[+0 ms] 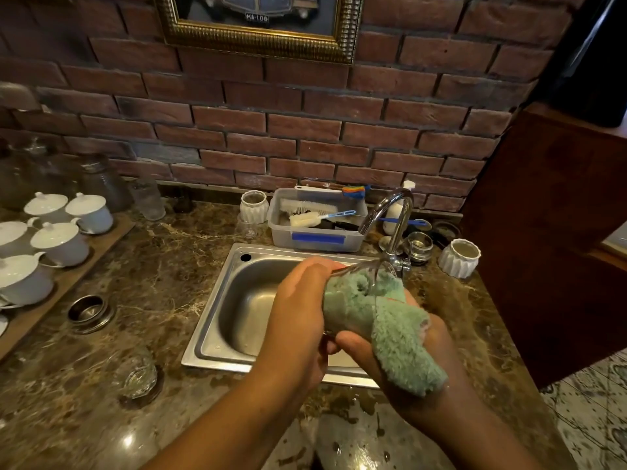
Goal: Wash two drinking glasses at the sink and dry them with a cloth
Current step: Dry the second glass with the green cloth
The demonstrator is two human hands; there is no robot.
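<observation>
A clear glass (353, 283) is gripped in the curled fingers (305, 283) of the left hand (298, 320). A fluffy green cloth (403, 347), stuffed inside, is clutched by the right hand (359, 351).

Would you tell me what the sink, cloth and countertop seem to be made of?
Sink: likely stainless steel, brushed grey sheen. Cloth: plush green microfibre or terry, fuzzy pile. Countertop: polished brown stone, perhaps marble, pale veins and glossy highlights.
</observation>
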